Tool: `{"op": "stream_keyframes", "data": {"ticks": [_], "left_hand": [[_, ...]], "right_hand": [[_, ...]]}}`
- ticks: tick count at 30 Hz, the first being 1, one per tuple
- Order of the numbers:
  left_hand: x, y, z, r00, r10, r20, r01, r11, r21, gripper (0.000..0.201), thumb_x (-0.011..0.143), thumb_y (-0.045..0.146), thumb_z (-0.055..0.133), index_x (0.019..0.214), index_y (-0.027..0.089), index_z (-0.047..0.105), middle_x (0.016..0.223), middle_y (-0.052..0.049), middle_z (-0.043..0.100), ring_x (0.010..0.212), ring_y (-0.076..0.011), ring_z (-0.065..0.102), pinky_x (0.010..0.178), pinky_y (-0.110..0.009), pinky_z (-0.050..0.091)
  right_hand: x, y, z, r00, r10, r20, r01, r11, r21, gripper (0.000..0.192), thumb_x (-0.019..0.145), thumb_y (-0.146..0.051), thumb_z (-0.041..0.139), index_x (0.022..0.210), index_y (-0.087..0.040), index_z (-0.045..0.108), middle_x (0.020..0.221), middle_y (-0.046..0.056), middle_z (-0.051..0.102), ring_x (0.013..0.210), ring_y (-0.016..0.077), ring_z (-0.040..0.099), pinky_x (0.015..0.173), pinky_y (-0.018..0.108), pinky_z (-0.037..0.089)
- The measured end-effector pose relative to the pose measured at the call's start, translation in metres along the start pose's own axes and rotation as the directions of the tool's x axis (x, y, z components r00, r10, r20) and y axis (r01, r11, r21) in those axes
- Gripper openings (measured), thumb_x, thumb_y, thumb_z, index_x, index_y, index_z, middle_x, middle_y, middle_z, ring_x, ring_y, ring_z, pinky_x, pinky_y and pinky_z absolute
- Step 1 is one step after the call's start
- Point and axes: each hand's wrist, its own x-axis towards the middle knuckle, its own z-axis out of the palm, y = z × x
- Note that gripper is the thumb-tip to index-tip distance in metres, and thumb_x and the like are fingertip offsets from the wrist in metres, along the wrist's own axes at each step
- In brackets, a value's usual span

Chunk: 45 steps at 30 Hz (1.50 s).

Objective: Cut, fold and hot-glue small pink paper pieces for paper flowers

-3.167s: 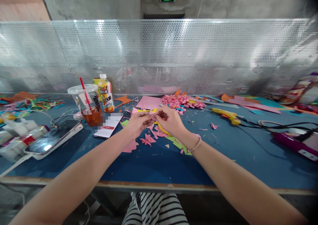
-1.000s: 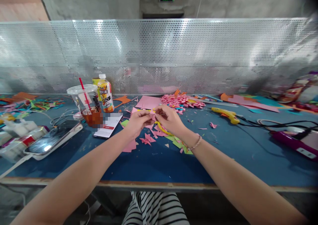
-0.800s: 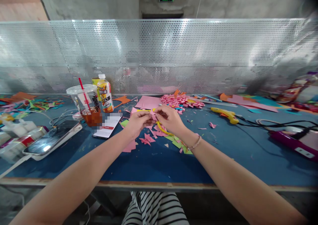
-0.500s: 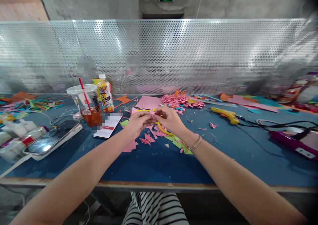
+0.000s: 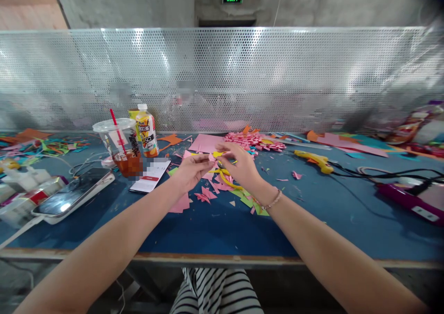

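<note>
My left hand (image 5: 193, 171) pinches a small folded piece of pink paper (image 5: 211, 157) between thumb and fingertips, above the middle of the table. Close to its right side is my right hand (image 5: 241, 165), with thumb and index finger apart and a yellow patch showing between them. Partly hidden under the right hand, a curved yellow handle (image 5: 227, 181) rests on the paper scraps. Pink paper scraps (image 5: 206, 194) and light green paper (image 5: 247, 200) lie below the hands. Behind them are a pink sheet (image 5: 204, 143) and a heap of folded pink paper pieces (image 5: 239, 139).
On the left stand a plastic cup (image 5: 120, 154) with a red straw and a drink bottle (image 5: 147, 133). Two phones, one white (image 5: 74, 196) and one with a lit screen (image 5: 151, 175), lie nearby. A yellow glue gun (image 5: 314, 160) and a purple power strip (image 5: 409, 203) are at right.
My right hand's fingers have parted and moved slightly away from the pink paper piece, which stays in my left fingertips. My left hand has hardly moved.
</note>
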Motion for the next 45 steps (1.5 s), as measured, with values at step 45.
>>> {"op": "stream_keyframes", "data": {"ticks": [45], "left_hand": [[-0.0018,-0.0049,-0.0012,0.986,0.161,0.039,-0.165,0.969,0.185,0.021,0.053,0.015,0.075,0.067,0.013,0.059,0.06,0.003,0.059,0.06,-0.0077,0.058,0.067,-0.024,0.048]], "right_hand": [[0.0016,0.0049,0.0066,0.952,0.234,0.198,-0.265,0.953,0.146,0.001,0.067,-0.016,0.049,0.068,-0.017,0.049,0.064,-0.001,0.051,0.054,0.0082,0.047,0.05,0.021,0.039]]}}
